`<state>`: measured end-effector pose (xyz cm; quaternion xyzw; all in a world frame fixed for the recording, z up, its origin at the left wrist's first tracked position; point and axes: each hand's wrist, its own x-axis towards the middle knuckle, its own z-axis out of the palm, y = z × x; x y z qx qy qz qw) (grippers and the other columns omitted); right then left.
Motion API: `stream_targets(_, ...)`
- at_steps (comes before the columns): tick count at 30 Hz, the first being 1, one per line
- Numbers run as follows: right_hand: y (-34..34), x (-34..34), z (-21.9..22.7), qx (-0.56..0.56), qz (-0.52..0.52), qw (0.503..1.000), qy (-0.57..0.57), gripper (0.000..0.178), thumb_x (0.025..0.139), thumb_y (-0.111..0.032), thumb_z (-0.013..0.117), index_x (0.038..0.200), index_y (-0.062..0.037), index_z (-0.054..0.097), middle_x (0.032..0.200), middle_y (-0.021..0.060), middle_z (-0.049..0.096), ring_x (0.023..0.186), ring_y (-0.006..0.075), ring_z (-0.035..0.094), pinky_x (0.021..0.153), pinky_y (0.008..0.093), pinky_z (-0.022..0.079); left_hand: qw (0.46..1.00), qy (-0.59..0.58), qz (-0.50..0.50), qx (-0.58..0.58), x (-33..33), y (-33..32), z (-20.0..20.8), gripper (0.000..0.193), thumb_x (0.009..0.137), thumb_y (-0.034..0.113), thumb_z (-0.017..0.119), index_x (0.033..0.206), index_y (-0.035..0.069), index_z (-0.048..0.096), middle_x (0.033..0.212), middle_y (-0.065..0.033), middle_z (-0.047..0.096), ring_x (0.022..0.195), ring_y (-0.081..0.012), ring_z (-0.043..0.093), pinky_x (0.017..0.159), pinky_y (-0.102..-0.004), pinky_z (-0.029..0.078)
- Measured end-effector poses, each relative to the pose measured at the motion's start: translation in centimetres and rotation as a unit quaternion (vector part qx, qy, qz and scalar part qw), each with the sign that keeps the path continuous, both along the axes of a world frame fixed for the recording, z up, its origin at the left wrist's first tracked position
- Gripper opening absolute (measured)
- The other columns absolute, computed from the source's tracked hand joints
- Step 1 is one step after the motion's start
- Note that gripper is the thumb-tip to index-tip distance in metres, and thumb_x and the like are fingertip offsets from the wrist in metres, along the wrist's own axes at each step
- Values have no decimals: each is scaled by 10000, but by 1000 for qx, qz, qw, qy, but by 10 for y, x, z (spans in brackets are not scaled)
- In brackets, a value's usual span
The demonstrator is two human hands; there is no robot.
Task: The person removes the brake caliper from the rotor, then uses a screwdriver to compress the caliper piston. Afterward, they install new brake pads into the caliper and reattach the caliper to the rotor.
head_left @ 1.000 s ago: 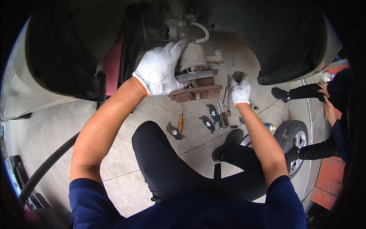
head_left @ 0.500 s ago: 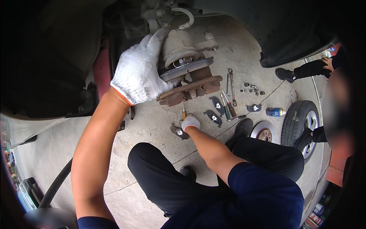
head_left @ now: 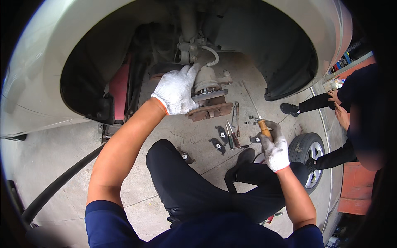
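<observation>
Both hands wear white knit work gloves, left hand point(head_left: 175, 91) and right hand point(head_left: 275, 149), each with an orange cuff edge. Dark blue short sleeves, black trousers, black shoes.

White gloves point(head_left: 177, 91) with orange cuffs, a wooden-brown screwdriver handle point(head_left: 264, 127), rust-brown brake caliper point(head_left: 210, 110), black trousers point(head_left: 194, 186).

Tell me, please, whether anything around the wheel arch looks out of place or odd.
The wheel is off and lies flat on the floor, and tools lie scattered on the concrete under the rusty brake parts. Nothing looks spilled or broken.
</observation>
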<state>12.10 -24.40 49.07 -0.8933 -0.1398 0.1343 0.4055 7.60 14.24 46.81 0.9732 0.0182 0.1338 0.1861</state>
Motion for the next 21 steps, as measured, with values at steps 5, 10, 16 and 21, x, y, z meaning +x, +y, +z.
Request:
stream_targets(5, 26, -9, 175, -172, 274, 896, -303, 434, 879, -37, 727, 1307, 23, 687, 1098, 207, 747, 914, 324, 769, 861, 391, 604, 1000, 4, -16, 3, 0, -1, 5, 1091, 742, 555, 877, 1560, -18, 438, 1302, -285, 666, 1151, -468, 698, 1011, -515, 565)
stream_targets(10, 122, -30, 223, -300, 402, 795, -341, 386, 842, -108, 745, 1222, -35, 738, 934, 199, 737, 854, 405, 743, 803, 464, 607, 1000, 4, -11, -10, -12, 4, 7, 992, 803, 458, 846, 1575, -4, 429, 1319, -299, 659, 1103, -451, 719, 970, -505, 589)
stream_targets(16, 179, -32, 251, -391, 456, 709, -370, 236, 856, -159, 703, 1043, -28, 762, 803, 221, 723, 804, 413, 740, 769, 485, 607, 999, -23, -14, -23, -7, -1, 0, 1052, 804, 577, 839, 1577, -4, 426, 1313, -300, 663, 1126, -468, 708, 983, -523, 575)
stream_targets(21, 203, -36, 243, -445, 449, 686, -359, 217, 864, -169, 699, 1004, -25, 782, 786, 236, 735, 791, 422, 752, 759, 490, 613, 999, -26, -6, -31, -6, -3, -2, 1029, 812, 560, 837, 1553, -34, 440, 1312, -297, 661, 1131, -461, 708, 995, -516, 573)
